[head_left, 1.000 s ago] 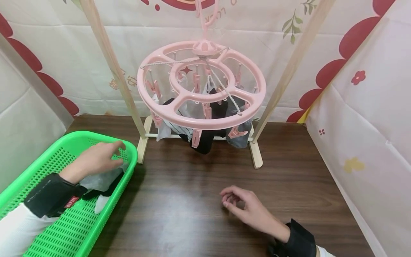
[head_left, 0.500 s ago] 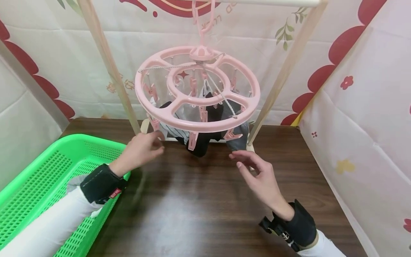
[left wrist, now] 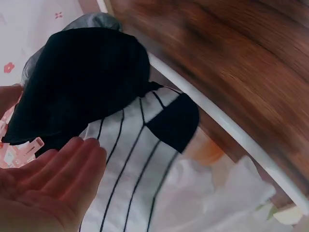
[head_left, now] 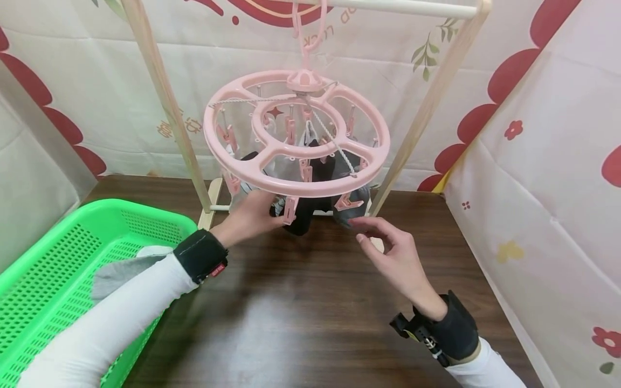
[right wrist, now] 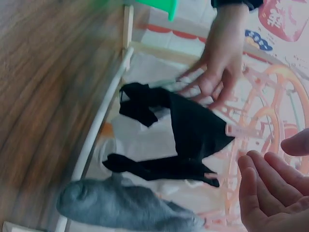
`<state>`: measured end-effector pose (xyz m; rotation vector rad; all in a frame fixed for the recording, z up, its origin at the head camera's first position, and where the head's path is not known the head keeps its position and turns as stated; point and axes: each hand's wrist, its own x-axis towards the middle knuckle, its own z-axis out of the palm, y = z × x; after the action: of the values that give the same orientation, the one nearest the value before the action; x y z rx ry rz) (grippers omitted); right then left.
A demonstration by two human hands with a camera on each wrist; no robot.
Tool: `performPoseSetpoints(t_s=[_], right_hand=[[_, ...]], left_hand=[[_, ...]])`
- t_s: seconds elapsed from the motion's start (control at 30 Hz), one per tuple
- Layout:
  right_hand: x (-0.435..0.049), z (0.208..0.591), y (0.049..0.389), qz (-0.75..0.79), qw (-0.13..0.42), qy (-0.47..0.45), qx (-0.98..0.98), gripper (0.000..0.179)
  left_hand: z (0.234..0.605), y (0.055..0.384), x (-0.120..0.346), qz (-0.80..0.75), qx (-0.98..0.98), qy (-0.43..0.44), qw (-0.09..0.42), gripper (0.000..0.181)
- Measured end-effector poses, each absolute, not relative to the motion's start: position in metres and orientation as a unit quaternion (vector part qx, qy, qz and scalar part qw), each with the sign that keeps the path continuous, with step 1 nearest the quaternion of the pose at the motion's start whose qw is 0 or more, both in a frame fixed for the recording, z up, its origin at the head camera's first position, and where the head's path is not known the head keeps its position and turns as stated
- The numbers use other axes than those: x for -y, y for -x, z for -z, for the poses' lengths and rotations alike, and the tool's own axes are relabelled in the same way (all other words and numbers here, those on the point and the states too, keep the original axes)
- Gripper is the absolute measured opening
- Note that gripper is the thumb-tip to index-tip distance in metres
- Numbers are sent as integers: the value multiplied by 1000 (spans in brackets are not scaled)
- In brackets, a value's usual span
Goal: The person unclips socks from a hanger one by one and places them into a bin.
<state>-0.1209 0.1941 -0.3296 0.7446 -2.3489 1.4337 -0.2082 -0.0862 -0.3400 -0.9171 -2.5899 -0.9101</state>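
A pink round clip hanger [head_left: 297,188] hangs with several socks on its clips. My left hand [head_left: 249,218] reaches under its front left rim, beside a pink clip [head_left: 290,210]. In the left wrist view, its fingers extend next to a black sock [left wrist: 91,77] and a white sock with black stripes [left wrist: 130,164]; whether they touch either is unclear. My right hand [head_left: 400,258] hovers at the front right, fingers loosely bent and holding nothing. Just beyond its fingertips hangs a grey sock [head_left: 353,207], also low in the right wrist view.
A green basket [head_left: 189,221] stands at the left, with a grey cloth piece [head_left: 121,275] and something white in it, partly behind my left sleeve. The wooden stand [head_left: 422,121] frames the hanger, with a white bar [left wrist: 231,130] low down. Fabric walls enclose the brown table [head_left: 301,302].
My left hand has come out of the basket and moved right, under the hanger's front. The right hand has moved up and forward, close to the grey sock. The view has shifted slightly.
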Motion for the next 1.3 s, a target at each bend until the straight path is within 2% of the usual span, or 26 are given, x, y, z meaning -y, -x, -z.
performPoseSetpoints(t_s=[0.1,0.23,0.4,0.57,0.73,0.87,1.0,1.1,1.17,1.3], right_hand=[[-185,331,123,-489,141,-278,815,31],[-172,332,127,-486,139,-301,809,35],[-160,332,131,-474,132,-318,810,45],[-151,329,140,-453,133,-325,819,53],[-147,320,155,-429,101,-327,836,59],[-142,313,166,-435,96,-338,829,59],[-136,310,180,-432,119,-352,822,59],[-134,307,190,-451,111,-363,808,58],[-132,304,196,-482,85,-365,792,54],[-129,300,204,-541,35,-332,772,44]], left_hand=[[337,218,77,354,870,318,130,51],[337,224,68,409,832,351,133,37],[338,217,66,440,818,359,92,22],[340,208,64,445,822,348,72,21],[341,206,59,453,819,346,63,17],[341,206,60,448,823,344,64,20],[343,209,60,451,814,358,75,6],[344,211,59,455,804,374,85,7],[345,211,58,454,803,376,86,10],[343,209,59,445,816,362,74,5]])
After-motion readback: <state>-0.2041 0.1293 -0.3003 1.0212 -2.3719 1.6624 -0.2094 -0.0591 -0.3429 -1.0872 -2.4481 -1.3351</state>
